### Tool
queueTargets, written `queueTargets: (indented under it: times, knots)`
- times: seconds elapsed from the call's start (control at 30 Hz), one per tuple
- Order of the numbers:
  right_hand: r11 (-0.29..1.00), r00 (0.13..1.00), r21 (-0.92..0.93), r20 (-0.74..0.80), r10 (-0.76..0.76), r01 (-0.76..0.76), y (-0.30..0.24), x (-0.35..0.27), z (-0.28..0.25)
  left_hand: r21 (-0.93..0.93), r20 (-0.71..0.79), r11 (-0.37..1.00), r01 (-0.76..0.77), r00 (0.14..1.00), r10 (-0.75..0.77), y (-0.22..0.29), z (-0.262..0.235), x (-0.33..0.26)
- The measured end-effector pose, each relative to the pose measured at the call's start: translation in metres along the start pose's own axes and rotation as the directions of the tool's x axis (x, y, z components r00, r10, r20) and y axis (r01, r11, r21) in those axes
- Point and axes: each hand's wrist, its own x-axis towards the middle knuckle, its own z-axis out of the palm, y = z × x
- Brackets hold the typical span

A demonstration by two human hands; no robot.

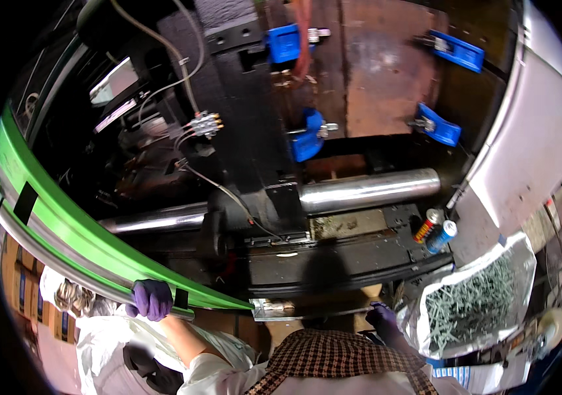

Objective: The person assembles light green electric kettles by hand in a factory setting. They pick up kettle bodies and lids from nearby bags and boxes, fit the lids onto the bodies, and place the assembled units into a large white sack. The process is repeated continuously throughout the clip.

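Observation:
My left hand (151, 299), in a purple glove, is wrapped round the grey tubular rail at the lower edge of a green machine door (77, 220). The door runs along the left side of the machine opening. My right hand (383, 319), also in a purple glove, is low at my right side, by the right end of the metal sill (320, 309). Its fingers look curled, but in the shadow I cannot make out what they hold. Beyond the hands, a thick shiny steel bar (373, 191) crosses the machine, passing a black block (254, 204).
Blue clamps (307, 135) sit on brownish steel plates. Two spray cans (428, 226) stand at the machine's right front corner. A lined bin (429, 329) of small grey-green parts is at the right. White bags (106, 342) lie at the left. Hoses and a fitting (205, 125) hang inside.

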Motion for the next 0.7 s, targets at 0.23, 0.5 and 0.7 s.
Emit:
queueTargets:
  times: [0.23,0.5,0.7]
  knots:
    - [0.938,0.992,0.335,0.113,0.05,-0.086,-0.126,0.133,0.054,0.086,-0.02,0.996,-0.034,0.999,0.036,-0.003,-0.019,0.015]
    - [0.97,0.963,0.113,0.138,-0.232,0.217,-0.248,0.236,0.094,0.045,-0.031,0.999,-0.008,0.999,0.009,-0.04,-0.045,0.039]
    - [0.842,0.866,-0.207,0.162,-0.474,0.499,-0.3,0.311,0.098,0.003,-0.031,1.0,0.019,0.999,-0.019,-0.05,-0.066,0.046]
